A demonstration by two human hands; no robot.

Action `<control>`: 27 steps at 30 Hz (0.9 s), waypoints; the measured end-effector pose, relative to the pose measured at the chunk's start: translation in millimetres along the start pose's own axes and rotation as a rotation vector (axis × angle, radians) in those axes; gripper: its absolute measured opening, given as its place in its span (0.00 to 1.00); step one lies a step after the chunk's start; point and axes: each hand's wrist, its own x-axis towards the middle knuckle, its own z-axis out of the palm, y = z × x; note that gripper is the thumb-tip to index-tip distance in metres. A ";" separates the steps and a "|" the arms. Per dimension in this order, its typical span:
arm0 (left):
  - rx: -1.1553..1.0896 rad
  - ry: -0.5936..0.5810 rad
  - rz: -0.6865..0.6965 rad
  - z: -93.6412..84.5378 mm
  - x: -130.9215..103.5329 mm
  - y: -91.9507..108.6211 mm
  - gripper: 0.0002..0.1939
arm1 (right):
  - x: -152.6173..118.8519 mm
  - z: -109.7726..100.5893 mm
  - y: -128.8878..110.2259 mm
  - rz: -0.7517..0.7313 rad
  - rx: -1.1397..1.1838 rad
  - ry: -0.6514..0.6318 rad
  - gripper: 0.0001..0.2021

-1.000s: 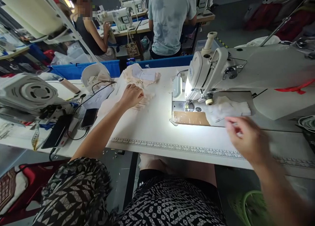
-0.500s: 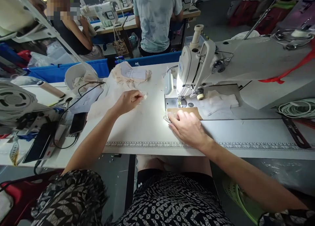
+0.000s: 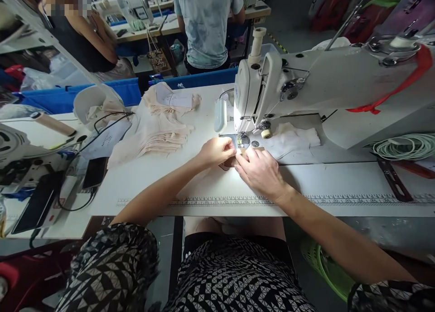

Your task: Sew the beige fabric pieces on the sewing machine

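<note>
Just in front of the sewing machine's (image 3: 253, 94) needle and presser foot, my two hands meet at the fingertips. My left hand (image 3: 217, 152) is closed in a pinch on a small white piece (image 3: 238, 152), of which only a bit shows. My right hand (image 3: 261, 170) has its fingers curled and pressed together beside it, resting over a brown strip (image 3: 258, 149) on the machine bed. What lies under the right fingertips is hidden. A metal plate (image 3: 228, 139) shows beside the needle area.
Layered pale pink fabric pieces (image 3: 163, 137) lie on the left, with a tied bundle and paper tag (image 3: 178, 99) behind. A phone (image 3: 95, 173) and cables are further left. Pale cloth (image 3: 295, 135) lies under the machine arm. Coiled cord (image 3: 404, 146) sits right. Two people work beyond.
My left hand has moved right, from the middle of the table to the needle area, bringing the small white piece to my right hand. The view has shifted slightly.
</note>
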 end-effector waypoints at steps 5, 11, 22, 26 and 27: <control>0.117 0.024 -0.098 3.7 3.2 -7.6 0.05 | -0.5 -1.7 1.5 -0.027 0.015 0.047 0.22; 0.174 0.015 -0.142 -0.1 4.2 -4.5 0.05 | -3.3 -7.0 6.3 -0.017 0.108 0.096 0.22; 0.124 -0.050 -0.243 -4.3 -1.2 11.8 0.08 | -4.4 -5.1 17.2 0.022 0.218 0.040 0.22; 0.173 -0.041 -0.226 -3.8 2.0 9.8 0.08 | -2.4 -5.9 16.1 0.011 0.167 0.001 0.22; 0.183 -0.046 -0.210 -3.5 2.4 8.8 0.08 | -1.6 -6.4 15.7 0.001 0.151 -0.009 0.22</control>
